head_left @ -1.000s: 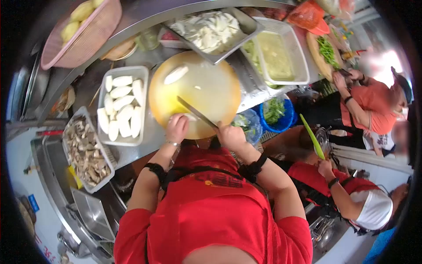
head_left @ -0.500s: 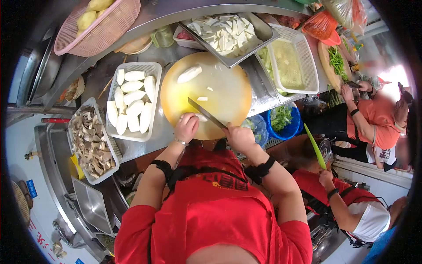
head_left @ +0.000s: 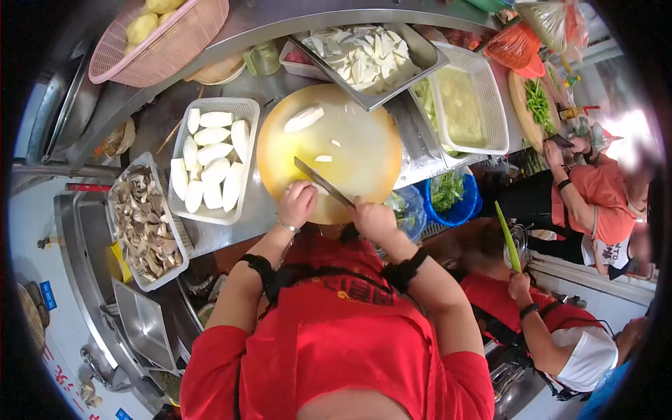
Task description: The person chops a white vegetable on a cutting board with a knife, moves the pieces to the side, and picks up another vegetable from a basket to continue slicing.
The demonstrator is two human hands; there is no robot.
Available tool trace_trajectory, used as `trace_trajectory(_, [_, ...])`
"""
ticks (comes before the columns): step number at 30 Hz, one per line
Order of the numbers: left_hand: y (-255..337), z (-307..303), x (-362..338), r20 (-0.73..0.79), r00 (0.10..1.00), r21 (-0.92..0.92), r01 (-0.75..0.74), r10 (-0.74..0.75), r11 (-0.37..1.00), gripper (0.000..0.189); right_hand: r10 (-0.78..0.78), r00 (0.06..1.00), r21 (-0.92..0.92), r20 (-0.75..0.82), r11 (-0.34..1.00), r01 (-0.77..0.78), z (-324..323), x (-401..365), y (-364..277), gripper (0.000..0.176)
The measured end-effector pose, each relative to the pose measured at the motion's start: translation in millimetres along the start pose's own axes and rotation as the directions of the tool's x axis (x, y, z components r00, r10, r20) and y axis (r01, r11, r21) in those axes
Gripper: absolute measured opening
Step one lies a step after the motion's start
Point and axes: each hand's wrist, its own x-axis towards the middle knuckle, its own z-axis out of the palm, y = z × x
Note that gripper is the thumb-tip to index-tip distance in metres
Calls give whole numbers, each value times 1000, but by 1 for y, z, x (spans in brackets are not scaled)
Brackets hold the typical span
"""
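Observation:
My right hand point(head_left: 374, 218) is closed round the handle of a knife point(head_left: 323, 182), whose blade slants up and left over the round cutting board point(head_left: 371, 140). Beside the blade, my left hand point(head_left: 298, 201) has its fingers curled at the board's near edge; whatever is under them is hidden. A peeled white vegetable piece point(head_left: 304, 119) lies near the board's far side, and small cut bits point(head_left: 323, 159) are at its middle. To the left, a white basket point(head_left: 245, 183) holds several peeled white vegetables.
A metal tray point(head_left: 418, 61) of white slices stands behind the board. Mushrooms fill a basket point(head_left: 117, 231) at left. A blue tub point(head_left: 470, 210) with greens is at right. Two people work at right, one holding a long green stalk point(head_left: 507, 236).
The knife and my right hand have shifted slightly left. My left hand has barely moved. The co-worker's green stalk has moved a little right and down.

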Motion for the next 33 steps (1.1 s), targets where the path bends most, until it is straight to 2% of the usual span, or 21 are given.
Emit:
trace_trajectory(5, [-1,1,-8,18,1000,7,13,-13,1000,12,31,999,27,43,999,-33,-7,-5,-8,26])
trace_trajectory(8, [-2,1,0,-6,1000,29,1,-1,1000,11,9,1000,-2,-18,1000,-9,11,3,-4,28])
trace_trajectory(11, [1,-4,3,6,1000,35,-1,1,999,7,40,998,13,43,999,-41,6,0,6,29])
trace_trajectory(13, [4,-10,13,141,971,111,-207,191,972,4,166,980,36,110,985,-171,-3,-3,15,31])
trace_trajectory(14, [2,-10,14,141,972,112,-206,190,972,4,188,981,69,43,979,-191,2,-6,22,33])
trace_trajectory(16, [-3,-11,17,320,931,66,-205,174,977,11,184,982,56,44,981,-186,4,-9,25,34])
trace_trajectory(17, [-3,-11,18,319,931,69,-208,176,976,11,182,982,43,42,982,-183,5,-8,26,34])
trace_trajectory(18, [-1,-11,23,351,930,124,73,-113,990,15,182,983,45,36,982,-183,6,-7,26,34])
trace_trajectory(19, [1,-12,26,366,845,186,345,-390,920,20,186,982,39,37,982,-187,8,-8,25,34])
trace_trajectory(20, [-2,-14,29,468,730,169,480,-498,861,25,191,981,32,39,981,-192,9,-10,24,34])
trace_trajectory(21, [0,-19,31,471,730,170,476,-496,863,25,194,980,35,38,980,-195,7,-11,22,34])
trace_trajectory(23, [7,-30,34,459,673,252,526,-579,812,26,205,974,122,93,969,-216,-1,-13,18,31])
trace_trajectory(24, [4,-34,32,460,674,253,524,-578,813,26,207,974,124,92,968,-217,-4,-15,15,31])
trace_trajectory(25, [-1,-39,29,444,844,192,239,-302,952,25,191,978,121,78,972,-200,-6,-18,11,30])
trace_trajectory(26, [-3,-41,26,410,912,140,-77,13,987,24,177,982,117,67,976,-184,-6,-20,9,29])
trace_trajectory(30, [-12,-23,13,416,909,141,-24,-37,990,24,190,980,111,63,974,-196,-2,-19,7,29])
trace_trajectory(32, [-6,-13,8,288,953,146,56,-97,988,21,187,979,106,81,975,-195,-7,-18,6,28])
trace_trajectory(33, [-2,-13,9,288,953,144,57,-97,988,21,187,979,105,82,975,-196,-7,-19,7,28])
